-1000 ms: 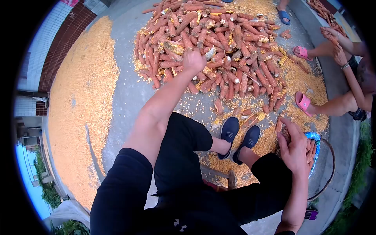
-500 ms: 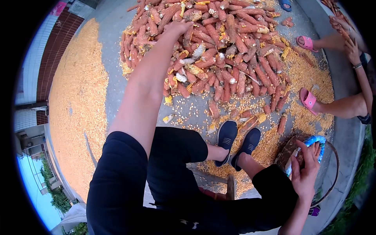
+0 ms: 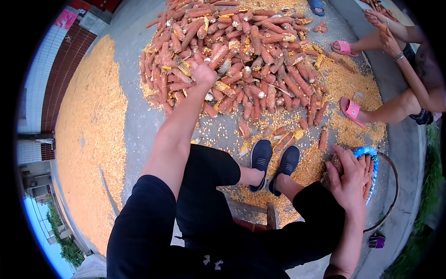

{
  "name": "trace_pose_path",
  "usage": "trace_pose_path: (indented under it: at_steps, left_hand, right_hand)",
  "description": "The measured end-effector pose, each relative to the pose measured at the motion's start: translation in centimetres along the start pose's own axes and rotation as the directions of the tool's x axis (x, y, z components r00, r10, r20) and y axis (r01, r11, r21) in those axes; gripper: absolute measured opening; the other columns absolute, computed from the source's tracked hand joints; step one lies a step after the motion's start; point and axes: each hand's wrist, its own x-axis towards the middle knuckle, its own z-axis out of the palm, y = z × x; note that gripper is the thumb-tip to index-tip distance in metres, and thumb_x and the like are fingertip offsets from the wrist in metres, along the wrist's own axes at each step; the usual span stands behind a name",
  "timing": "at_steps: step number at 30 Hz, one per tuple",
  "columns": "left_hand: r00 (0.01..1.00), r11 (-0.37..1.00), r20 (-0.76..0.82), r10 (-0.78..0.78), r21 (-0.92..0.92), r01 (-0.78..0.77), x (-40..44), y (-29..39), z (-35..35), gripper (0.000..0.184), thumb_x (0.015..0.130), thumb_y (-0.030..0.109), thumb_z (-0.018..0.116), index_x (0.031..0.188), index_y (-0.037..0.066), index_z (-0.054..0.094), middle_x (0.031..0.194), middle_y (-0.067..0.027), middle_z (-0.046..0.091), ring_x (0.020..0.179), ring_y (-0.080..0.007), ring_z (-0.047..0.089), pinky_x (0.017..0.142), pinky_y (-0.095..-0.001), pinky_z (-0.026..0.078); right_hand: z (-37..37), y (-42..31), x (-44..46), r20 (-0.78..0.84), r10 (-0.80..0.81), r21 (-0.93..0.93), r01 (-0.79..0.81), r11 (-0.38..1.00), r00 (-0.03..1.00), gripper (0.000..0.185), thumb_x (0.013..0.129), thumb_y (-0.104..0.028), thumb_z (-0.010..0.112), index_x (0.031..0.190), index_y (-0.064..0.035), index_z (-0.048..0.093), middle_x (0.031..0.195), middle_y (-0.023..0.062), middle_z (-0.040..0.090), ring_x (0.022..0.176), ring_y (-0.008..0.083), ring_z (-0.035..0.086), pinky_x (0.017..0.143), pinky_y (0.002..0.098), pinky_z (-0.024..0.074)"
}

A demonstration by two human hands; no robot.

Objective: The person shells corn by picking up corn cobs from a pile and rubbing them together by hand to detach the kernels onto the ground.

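My left hand (image 3: 203, 73) is at the near side of a heap of reddish corncobs (image 3: 260, 39), its back toward me and fingers curled. A bare cob (image 3: 218, 56) sticks out beside its thumb, seemingly in its grip; the fingertips are hidden. By its fingers lies a cob with yellow kernels left on it (image 3: 183, 67). Over at the right, my right hand (image 3: 349, 179) hovers over or rests on a basket with a blue-wrapped rim (image 3: 367, 151). Its thumb and fingers are apart. Cobs (image 3: 368, 174) lie in the basket, partly covered by the hand.
Loose yellow kernels (image 3: 93, 139) form a wide layer on the left. More surround my dark shoes (image 3: 261, 160). A wooden stool leg (image 3: 271, 216) stands below them. At right, another person's hands (image 3: 388, 35) and pink sandals (image 3: 351, 110) show. A curved basket handle (image 3: 395, 195) juts out.
My left hand has come nearer to me, from the middle of the heap to its near side. My right hand's fingers have spread above the basket. The view has shifted slightly.
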Motion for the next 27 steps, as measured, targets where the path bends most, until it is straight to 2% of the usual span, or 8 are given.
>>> trace_pose_path:
  at_steps: [3, 4, 7, 10, 17, 23, 24, 27]
  left_hand:
    - [0.989, 0.963, 0.127, -0.078, -0.248, 0.108, 1.2, -2.1, 1.5, 0.052, 0.077, 0.002, 0.067, 0.128, 0.007, 0.068, 0.142, -0.0271, 0.044, 0.118, -0.0384, 0.058, 0.107, -0.0389, 0.045]
    - [0.976, 0.881, 0.152, -0.153, -0.426, 0.204, 0.5, -1.1, 0.9, 0.045, 0.078, -0.002, 0.066, 0.122, 0.004, 0.068, 0.125, -0.02, 0.055, 0.11, -0.0301, 0.062, 0.098, -0.0376, 0.051]
    - [0.874, 0.392, 0.484, 0.044, -0.813, 0.43, -3.7, 1.8, -5.1, 0.035, 0.079, -0.007, 0.065, 0.113, 0.001, 0.063, 0.108, -0.0135, 0.061, 0.101, -0.0248, 0.065, 0.088, -0.0372, 0.056]
    - [0.773, 0.295, 0.565, 0.289, -0.821, 0.49, -10.3, 6.2, -11.1, 0.031, 0.079, -0.011, 0.064, 0.106, 0.003, 0.058, 0.097, -0.0092, 0.062, 0.09, -0.0216, 0.067, 0.081, -0.0372, 0.059]
    - [0.513, 0.336, 0.577, 0.636, -0.805, 0.49, -23.3, 13.0, -13.5, 0.032, 0.082, -0.006, 0.066, 0.113, -0.001, 0.06, 0.108, -0.0133, 0.068, 0.097, -0.0235, 0.071, 0.082, -0.0374, 0.061]
    - [0.478, 0.376, 0.569, 0.669, -0.814, 0.442, -29.0, 14.6, -13.3, 0.037, 0.079, -0.006, 0.072, 0.114, -0.001, 0.062, 0.106, -0.0106, 0.069, 0.103, -0.0194, 0.069, 0.09, -0.0337, 0.057]
    - [0.427, 0.387, 0.599, 0.677, -0.783, 0.486, -28.8, 14.5, -13.0, 0.038, 0.08, -0.005, 0.073, 0.116, -0.001, 0.062, 0.107, -0.0107, 0.069, 0.102, -0.0189, 0.068, 0.091, -0.0338, 0.056]
    - [0.338, 0.509, 0.69, 0.64, -0.71, 0.487, -28.6, 14.2, -12.6, 0.046, 0.077, -0.006, 0.075, 0.121, -0.008, 0.059, 0.11, -0.0141, 0.068, 0.101, -0.0234, 0.07, 0.089, -0.0367, 0.058]
  right_hand:
    - [0.4, 0.3, -0.4, -0.065, -0.024, 0.054, 0.027, 0.998, 0.998, 0.036, 0.087, -0.001, 0.068, 0.122, 0.002, 0.061, 0.093, 0.02, 0.061, 0.071, 0.0334, 0.061, 0.067, 0.0397, 0.0488]
    - [1.0, 0.5, -0.4, -0.148, -0.06, 0.088, 0.073, 0.993, 0.987, 0.032, 0.09, -0.004, 0.066, 0.121, 0.0014, 0.062, 0.09, 0.0207, 0.063, 0.07, 0.0328, 0.062, 0.067, 0.0394, 0.049]
    - [1.0, -0.3, -0.2, -0.133, 0.045, 0.161, -0.023, 0.987, 0.99, 0.028, 0.093, -0.008, 0.064, 0.12, 0.0003, 0.062, 0.084, 0.0201, 0.064, 0.068, 0.032, 0.062, 0.066, 0.0384, 0.0489]
    - [2.9, -0.3, 0.3, -0.131, 0.113, 0.358, -0.059, 0.932, 0.985, 0.028, 0.095, -0.014, 0.065, 0.119, -0.0009, 0.063, 0.069, 0.0126, 0.06, 0.061, 0.0231, 0.059, 0.061, 0.0366, 0.0474]
    - [1.9, -2.9, 1.7, -0.091, 0.295, 0.804, -0.105, 0.585, 0.951, 0.046, 0.092, -0.026, 0.075, 0.125, 0.002, 0.06, 0.071, 0.0, 0.062, 0.059, 0.0128, 0.06, 0.059, 0.0334, 0.0502]
    - [5.0, -3.4, 3.0, -0.4, 0.124, 0.485, 0.094, 0.87, 0.908, 0.057, 0.081, -0.03, 0.084, 0.115, 0.0075, 0.058, 0.085, 0.0187, 0.069, 0.081, 0.0339, 0.069, 0.075, 0.0441, 0.0537]
    - [4.0, -4.5, 2.6, -0.347, 0.156, 0.357, -0.024, 0.934, 0.925, 0.054, 0.08, -0.029, 0.083, 0.111, 0.0068, 0.057, 0.089, 0.024, 0.068, 0.087, 0.0415, 0.069, 0.08, 0.0469, 0.0534]
    - [4.3, -5.2, 2.6, -0.37, -0.027, 0.19, 0.104, 0.976, 0.929, 0.047, 0.084, -0.024, 0.082, 0.113, 0.0043, 0.059, 0.091, 0.0207, 0.071, 0.081, 0.0299, 0.071, 0.071, 0.0384, 0.0541]
